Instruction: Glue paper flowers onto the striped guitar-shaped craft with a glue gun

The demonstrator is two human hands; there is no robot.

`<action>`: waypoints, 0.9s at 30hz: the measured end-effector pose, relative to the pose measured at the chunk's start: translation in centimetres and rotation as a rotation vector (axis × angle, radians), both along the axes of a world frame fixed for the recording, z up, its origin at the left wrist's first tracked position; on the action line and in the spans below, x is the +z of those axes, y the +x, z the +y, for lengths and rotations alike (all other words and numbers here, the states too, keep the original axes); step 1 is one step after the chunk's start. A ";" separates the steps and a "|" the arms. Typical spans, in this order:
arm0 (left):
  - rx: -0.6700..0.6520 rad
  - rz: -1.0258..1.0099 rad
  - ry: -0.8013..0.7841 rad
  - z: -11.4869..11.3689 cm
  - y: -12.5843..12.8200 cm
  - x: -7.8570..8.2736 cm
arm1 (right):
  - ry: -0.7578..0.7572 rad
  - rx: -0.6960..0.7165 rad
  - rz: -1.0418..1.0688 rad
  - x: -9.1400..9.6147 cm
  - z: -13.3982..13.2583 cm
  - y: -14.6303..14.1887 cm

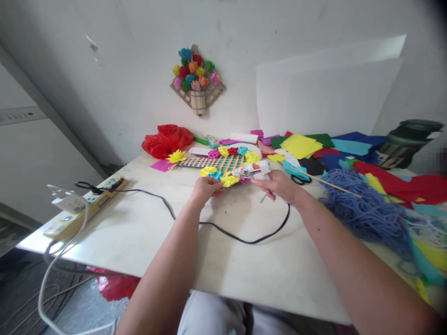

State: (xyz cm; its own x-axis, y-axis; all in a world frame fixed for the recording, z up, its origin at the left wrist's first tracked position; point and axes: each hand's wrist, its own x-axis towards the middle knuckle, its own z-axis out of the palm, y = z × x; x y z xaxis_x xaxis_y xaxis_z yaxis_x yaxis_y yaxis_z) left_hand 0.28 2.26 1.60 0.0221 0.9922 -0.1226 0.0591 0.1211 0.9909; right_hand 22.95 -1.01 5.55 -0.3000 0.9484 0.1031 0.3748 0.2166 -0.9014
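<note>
My right hand point(277, 184) is wrapped round a white hot glue gun point(256, 170), its nozzle pointing left over the yellow paper flowers. A black cord trails from under this hand across the table. My left hand point(207, 188) is closed at the near edge of a lattice panel point(213, 163) of pale sticks over green, trimmed with yellow, blue, red and magenta crepe-paper flowers point(230, 179). Its fingertips are partly hidden against the panel's edge. At the panel's left end sits a larger yellow flower point(177, 156).
A power strip point(87, 207) with plugs lies on the table's left edge. Blue yarn point(366, 209), a thin stick point(324, 181), scissors point(301, 179) and coloured paper point(302, 145) spread rightward. A red plastic bag point(167, 139) stands back left. A flower ornament point(198, 81) hangs on the wall.
</note>
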 end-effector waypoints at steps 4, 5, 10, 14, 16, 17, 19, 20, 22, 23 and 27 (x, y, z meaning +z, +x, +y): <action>-0.023 0.009 0.002 -0.1 0.0 0.0 | -0.052 -0.021 0.147 -0.3 0.4 0.3; -0.024 0.017 -0.002 -0.1 0.1 0.0 | -0.057 -0.030 0.187 -0.3 0.4 0.3; -0.013 0.080 -0.018 0.0 0.4 0.1 | -0.062 -0.058 0.279 -0.8 0.8 0.5; 0.008 0.095 0.006 0.1 0.6 -0.1 | -0.075 -0.039 0.297 -1.1 1.0 0.5; 0.026 0.082 0.026 0.1 0.8 -0.2 | -0.089 -0.043 0.319 -1.2 1.1 0.5; 0.036 0.073 0.034 0.2 0.8 -0.3 | -0.092 -0.049 0.334 -1.3 1.1 0.6; 0.059 0.058 0.048 0.2 1.0 -0.4 | -0.084 -0.079 0.375 -1.3 1.3 0.6; 0.071 0.052 0.057 0.2 1.0 -0.4 | -0.076 -0.101 0.401 -1.4 1.4 0.7; 0.089 0.041 0.074 0.3 1.2 -0.5 | -0.062 -0.154 0.453 -1.6 1.6 0.8; 0.100 0.038 0.081 0.3 1.3 -0.6 | -0.057 -0.184 0.477 -1.7 1.8 0.9; 0.126 0.051 0.079 0.5 1.6 -0.8 | -0.050 -0.260 0.539 -2.2 2.3 1.2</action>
State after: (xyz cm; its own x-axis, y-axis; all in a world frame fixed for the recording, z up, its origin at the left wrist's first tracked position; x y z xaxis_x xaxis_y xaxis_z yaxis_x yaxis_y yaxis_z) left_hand 1.85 2.76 0.82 -0.1073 0.9933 -0.0421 0.0986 0.0528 0.9937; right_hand 24.11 1.29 3.36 0.0244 0.9913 0.1293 -0.1033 0.1311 -0.9860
